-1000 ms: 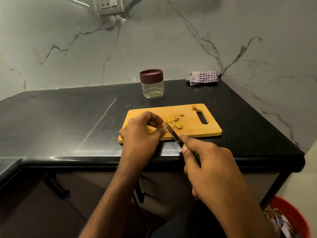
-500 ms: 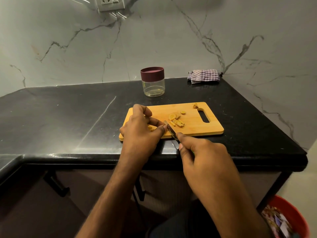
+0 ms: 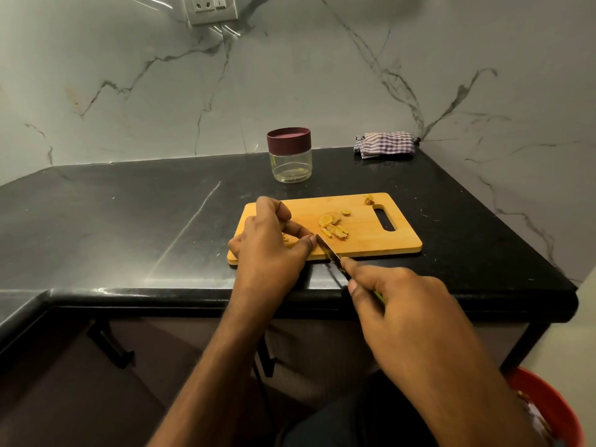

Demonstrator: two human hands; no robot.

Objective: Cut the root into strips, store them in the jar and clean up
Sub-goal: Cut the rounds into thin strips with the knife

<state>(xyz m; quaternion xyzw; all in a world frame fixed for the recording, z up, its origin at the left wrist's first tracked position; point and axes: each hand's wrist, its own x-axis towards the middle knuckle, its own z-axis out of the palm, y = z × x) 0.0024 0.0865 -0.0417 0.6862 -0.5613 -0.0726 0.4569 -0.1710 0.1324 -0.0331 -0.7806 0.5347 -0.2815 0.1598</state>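
Two hands (image 3: 271, 250), one knife (image 3: 329, 251), one jar (image 3: 290, 159)

Two bare forearms, no sleeves — dark trousers at lap (image 3: 338, 424)

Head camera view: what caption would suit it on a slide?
Left hand pins a root piece on the cutting board while the right hand slices with a knife.

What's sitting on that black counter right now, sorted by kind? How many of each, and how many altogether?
Wooden cutting board: 1
Clear jar with maroon lid: 1
Checked cloth: 1
Knife, gripped by the right hand: 1
Total: 4
Cut root pieces on the board are too small and clustered to count; the left hand hides more.
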